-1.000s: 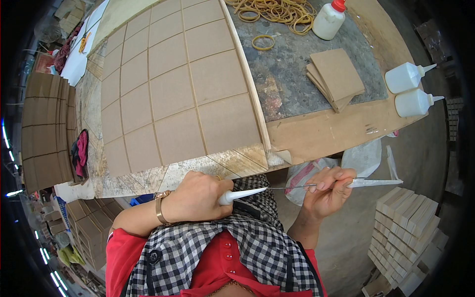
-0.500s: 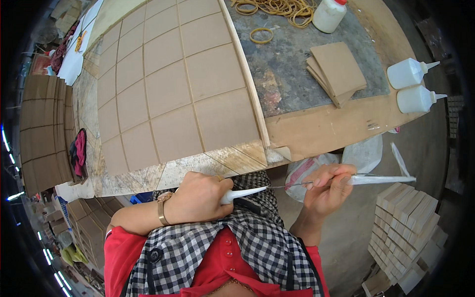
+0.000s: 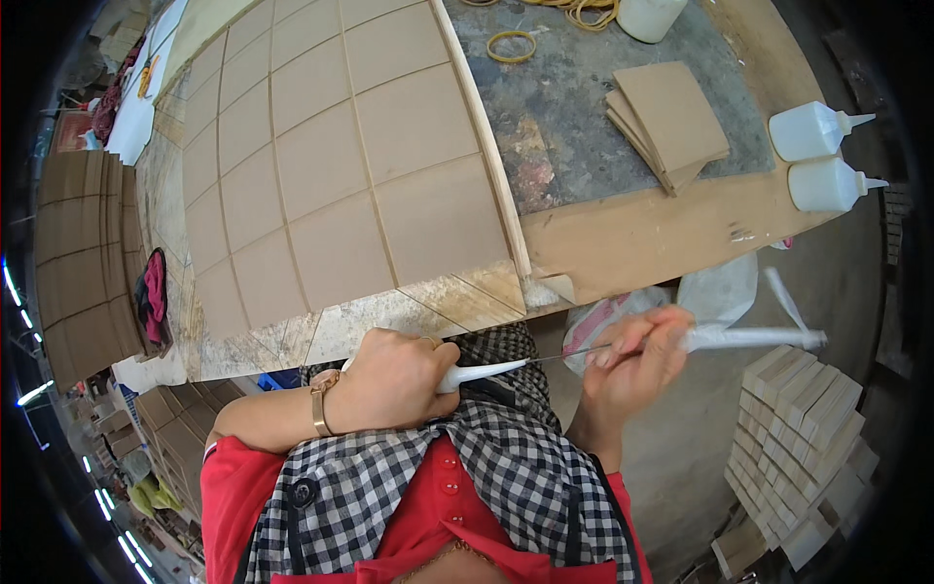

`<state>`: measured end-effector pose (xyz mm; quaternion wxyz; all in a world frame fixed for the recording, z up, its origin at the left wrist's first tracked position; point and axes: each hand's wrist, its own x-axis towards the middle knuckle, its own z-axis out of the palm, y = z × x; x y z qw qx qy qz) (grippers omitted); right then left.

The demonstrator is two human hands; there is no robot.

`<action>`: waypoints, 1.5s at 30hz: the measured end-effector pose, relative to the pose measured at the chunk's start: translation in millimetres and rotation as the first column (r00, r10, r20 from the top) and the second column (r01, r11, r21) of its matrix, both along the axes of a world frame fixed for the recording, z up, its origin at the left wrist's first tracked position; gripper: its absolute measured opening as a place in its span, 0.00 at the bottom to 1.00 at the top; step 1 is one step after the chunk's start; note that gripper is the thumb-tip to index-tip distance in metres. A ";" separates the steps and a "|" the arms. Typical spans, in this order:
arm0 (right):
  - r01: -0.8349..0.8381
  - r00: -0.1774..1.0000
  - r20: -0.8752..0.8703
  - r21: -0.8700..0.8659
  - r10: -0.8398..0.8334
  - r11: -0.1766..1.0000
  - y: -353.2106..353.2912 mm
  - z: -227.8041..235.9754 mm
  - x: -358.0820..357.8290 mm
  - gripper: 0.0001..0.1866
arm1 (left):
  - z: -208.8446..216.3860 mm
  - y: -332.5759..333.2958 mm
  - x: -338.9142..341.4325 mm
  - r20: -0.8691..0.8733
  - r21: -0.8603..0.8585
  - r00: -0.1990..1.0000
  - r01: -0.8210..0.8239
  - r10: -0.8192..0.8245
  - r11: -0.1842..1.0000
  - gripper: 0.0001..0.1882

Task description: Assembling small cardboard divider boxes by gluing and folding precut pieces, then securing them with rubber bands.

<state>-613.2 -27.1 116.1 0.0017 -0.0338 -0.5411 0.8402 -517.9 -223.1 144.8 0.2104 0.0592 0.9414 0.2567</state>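
Note:
My left hand is closed around the white handle of a thin metal blade, just below the table's near edge and in front of my chest. My right hand pinches the blade's far part, where a long white sleeve runs out to the right. Both hands hold this one tool level between them. A gold bracelet sits on my left wrist.
The table carries a grid of brown square boards, a small stack of brown squares, two white squeeze bottles and yellow rubber bands. Plastic bags hang below the edge. Pale wood blocks are stacked on the floor at right.
The white sleeve's end and my right hand have shifted slightly right and up in the view. My left hand's hold on the handle is unchanged.

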 end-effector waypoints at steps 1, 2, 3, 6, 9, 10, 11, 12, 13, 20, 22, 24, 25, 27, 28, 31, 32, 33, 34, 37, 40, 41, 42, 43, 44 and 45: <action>-0.014 1.000 0.005 0.005 0.014 1.000 -1.3 -0.5 -0.6 0.17 | -0.4 -0.3 -1.6 0.000 -0.004 1.000 0.012 -0.012 1.000 0.12; -0.027 1.000 0.010 0.009 0.027 1.000 -2.6 -1.2 -0.6 0.17 | -0.3 -0.5 -2.0 0.005 -0.012 1.000 0.016 -0.016 1.000 0.12; 0.000 0.999 -0.032 -0.034 -0.001 0.999 -3.8 -3.6 1.1 0.17 | 0.1 -0.2 -0.8 0.017 -0.018 1.000 0.014 -0.014 1.000 0.12; 0.075 0.993 -0.083 -0.150 -0.088 0.986 -7.9 -12.3 6.1 0.17 | 0.8 0.2 0.7 0.016 -0.003 1.000 0.005 -0.005 1.000 0.12; 0.130 0.989 -0.037 -0.220 -0.141 0.967 -11.9 -13.7 9.5 0.15 | 0.1 -3.8 -1.3 0.012 0.002 1.000 0.024 -0.024 1.000 0.12; 0.131 0.988 -0.051 -0.242 -0.148 0.961 -13.5 -11.0 10.9 0.15 | 0.3 -4.5 -1.0 0.020 0.002 0.999 0.035 -0.035 0.999 0.12; 0.132 0.986 -0.066 -0.263 -0.155 0.956 -14.5 -9.5 12.0 0.15 | 1.1 -4.3 -0.1 0.037 0.020 0.999 0.029 -0.030 0.999 0.13; 0.178 0.984 0.029 -0.252 -0.177 0.951 -15.7 -11.8 11.4 0.15 | 1.9 -5.3 -1.7 0.041 0.029 0.999 0.029 -0.030 0.999 0.13; 0.223 0.972 0.124 -0.237 -0.198 0.946 -16.7 -15.5 10.9 0.15 | 2.0 -6.0 -3.2 0.045 0.039 0.999 0.029 -0.031 0.999 0.14; 0.250 0.966 0.118 -0.184 -0.231 0.951 -22.0 -10.6 12.2 0.15 | 4.7 -8.7 -4.6 0.083 0.045 0.996 0.036 -0.040 0.998 0.14; -0.011 0.997 0.076 -0.253 0.032 0.967 -43.6 -19.2 32.1 0.15 | 6.0 -9.0 -6.4 0.085 0.039 0.995 0.043 -0.047 0.998 0.14; -0.110 0.991 0.045 -0.277 0.128 0.955 -49.5 -21.7 42.0 0.15 | 2.9 -10.3 -5.6 0.069 0.071 0.997 0.027 -0.032 0.997 0.15; -0.132 0.990 0.017 -0.239 0.140 0.962 -49.2 -20.2 39.6 0.15 | 2.7 -10.8 -4.1 0.067 0.089 0.998 0.007 -0.013 0.996 0.15; -0.167 0.986 -0.051 -0.149 0.161 0.975 -44.5 -17.5 33.2 0.15 | 3.8 -12.2 -4.2 0.087 0.092 0.996 0.003 -0.011 0.996 0.16; -0.206 0.977 -0.081 -0.133 0.196 0.970 -38.8 -20.5 31.2 0.14 | 3.5 -12.3 -3.6 0.090 0.098 0.996 0.001 -0.010 0.995 0.16; 0.015 1.000 -0.009 0.064 -0.015 0.998 -20.9 -7.4 20.0 0.14 | 4.4 -12.6 -2.7 0.107 0.113 0.994 -0.002 -0.010 0.994 0.16; 0.052 0.997 0.063 -0.125 -0.044 0.991 3.5 -2.4 6.5 0.15 | 5.6 -13.1 -1.5 0.121 0.118 0.993 -0.008 -0.007 0.993 0.16; 0.110 0.988 0.139 -0.310 -0.070 0.944 27.5 1.7 -4.9 0.15 | 6.3 -12.9 -0.1 0.118 0.108 0.993 -0.008 -0.005 0.994 0.16; 0.125 0.989 0.113 -0.266 -0.098 0.956 33.2 6.0 -10.4 0.14 | 7.2 -12.1 -0.1 0.111 0.099 0.994 -0.006 -0.005 0.995 0.16; 0.350 0.911 0.331 -0.302 -0.247 0.887 24.7 19.7 -14.5 0.12 | 7.5 -10.7 1.8 0.086 0.081 0.996 -0.009 0.002 0.997 0.15; 0.433 0.814 0.564 -0.426 -0.141 0.794 -22.2 15.7 19.4 0.11 | 4.8 -11.3 -3.3 0.054 0.084 0.998 -0.015 0.011 0.996 0.14; 0.100 0.958 0.285 -0.380 0.013 0.920 -24.6 -2.4 33.5 0.10 | 4.0 -11.0 -3.5 0.052 0.089 0.999 -0.018 0.013 0.996 0.14; -0.234 0.970 0.014 -0.220 0.243 0.947 -27.1 -10.9 39.5 0.10 | 4.8 -11.5 -2.9 0.044 0.094 0.999 -0.030 0.026 0.995 0.14; -0.183 0.981 0.018 -0.283 0.195 0.941 -20.1 -10.7 36.6 0.10 | 5.4 -11.0 -0.4 0.037 0.100 0.999 -0.041 0.037 0.994 0.14; -0.129 0.989 0.026 -0.344 0.147 0.930 -4.0 -10.9 27.1 0.11 | 6.5 -11.5 2.0 0.029 0.106 0.998 -0.050 0.047 0.993 0.14; -0.073 0.995 0.030 -0.397 0.093 0.915 13.3 -11.4 17.6 0.11 | 6.3 -10.9 3.4 0.031 0.106 0.999 -0.045 0.042 0.993 0.13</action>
